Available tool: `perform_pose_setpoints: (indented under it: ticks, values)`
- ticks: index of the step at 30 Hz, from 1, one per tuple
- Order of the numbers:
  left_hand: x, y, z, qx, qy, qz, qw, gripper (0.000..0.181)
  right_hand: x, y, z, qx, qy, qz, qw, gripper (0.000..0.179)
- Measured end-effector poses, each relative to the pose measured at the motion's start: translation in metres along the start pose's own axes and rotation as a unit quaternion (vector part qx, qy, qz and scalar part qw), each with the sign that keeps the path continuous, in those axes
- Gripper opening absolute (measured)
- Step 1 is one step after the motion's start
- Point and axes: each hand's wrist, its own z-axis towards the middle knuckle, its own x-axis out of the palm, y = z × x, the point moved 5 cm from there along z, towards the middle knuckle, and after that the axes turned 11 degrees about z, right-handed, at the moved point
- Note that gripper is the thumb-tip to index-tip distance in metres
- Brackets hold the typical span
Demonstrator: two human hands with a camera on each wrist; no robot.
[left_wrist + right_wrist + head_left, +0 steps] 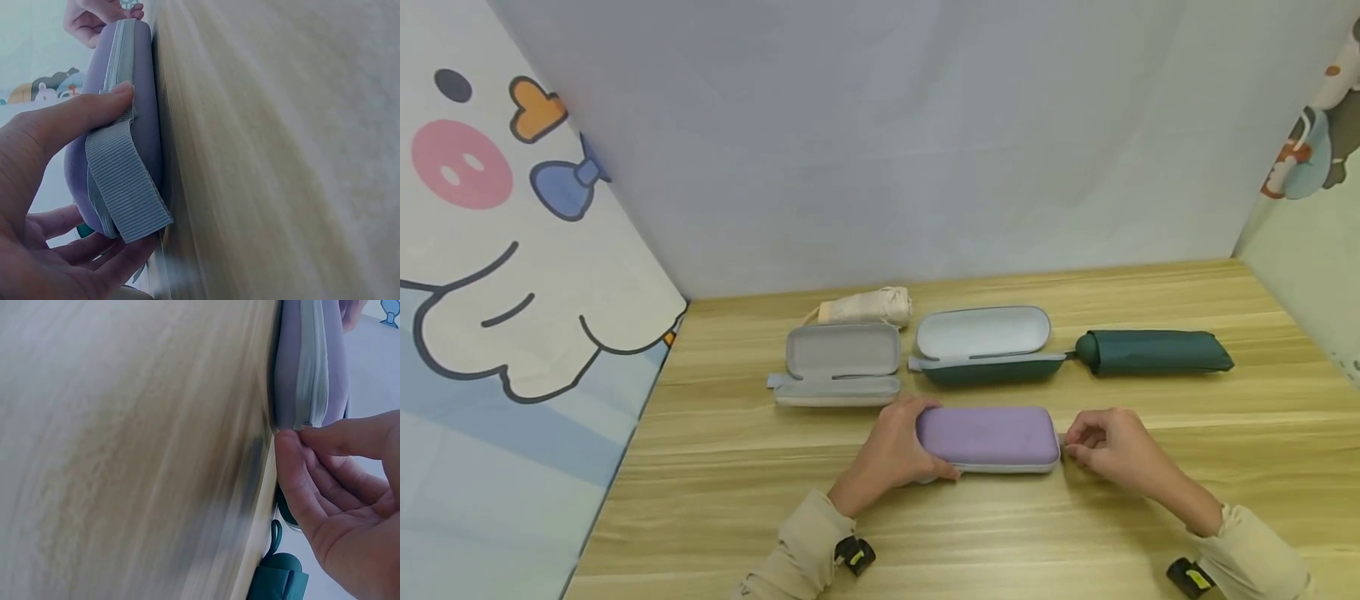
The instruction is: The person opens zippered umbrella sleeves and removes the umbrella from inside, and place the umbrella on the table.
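A closed purple zip case (pixel 988 435) lies on the wooden table, its pale zipper (pixel 310 369) running round the side. My left hand (pixel 891 450) grips the case's left end, thumb along the near side and fingers behind. Beside that thumb, a light blue ribbed strap (pixel 128 178) hangs from the end. At the opposite end, my right hand (pixel 1116 450) pinches the zipper pull between thumb and index finger. Those fingertips mostly hide the pull.
Behind stand an open grey case (pixel 842 354) and an open dark green case (pixel 992 372) with a pale lining. A folded beige umbrella (pixel 868 308) lies at the back, a folded green umbrella (pixel 1157 352) to the right. A pale backdrop (pixel 880 167) rises behind the table.
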Motion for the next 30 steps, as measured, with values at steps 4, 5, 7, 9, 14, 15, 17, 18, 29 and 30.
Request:
perform_pose_setpoints:
  ticks: [4,5,7,9,14,15,17,18,29,30]
  values:
    - [0.001,0.000,0.000,-0.007,-0.001,0.000,1.0000,0.080,0.001,-0.001,-0.001,0.004,0.001,0.002,1.0000,0.012]
    - [0.002,0.000,0.000,-0.009,0.000,0.000,1.0000,0.080,0.001,-0.001,-0.001,0.005,0.003,0.003,1.0000,0.012]
    - [0.002,0.000,-0.001,-0.013,0.001,0.001,0.9999,0.080,0.001,-0.002,-0.002,0.007,0.006,0.008,0.9999,0.011]
    - [0.003,0.000,-0.001,-0.016,0.000,0.001,0.9999,0.080,0.002,-0.003,-0.003,0.007,0.010,0.012,0.9999,0.011]
    - [0.004,0.001,-0.001,-0.023,-0.004,0.000,0.9997,0.081,0.003,-0.003,-0.005,0.002,0.015,0.016,0.9998,0.010]
    - [0.004,0.001,-0.001,-0.024,-0.005,0.000,0.9997,0.081,0.003,-0.003,-0.005,0.001,0.015,0.017,0.9997,0.010]
    - [0.004,0.002,-0.001,-0.026,-0.005,-0.001,0.9996,0.082,0.004,-0.002,-0.006,0.000,0.017,0.018,0.9997,0.010]
    - [0.004,0.002,-0.002,-0.028,-0.003,-0.001,0.9996,0.082,0.004,-0.002,-0.006,-0.001,0.019,0.020,0.9996,0.010]
    - [0.003,0.000,-0.002,-0.025,-0.010,-0.002,0.9996,0.083,0.006,0.001,-0.010,-0.005,0.013,0.017,0.9998,0.010]
    - [0.003,-0.001,-0.001,-0.025,-0.010,-0.003,0.9996,0.083,0.007,0.002,-0.011,-0.006,0.013,0.017,0.9998,0.010]
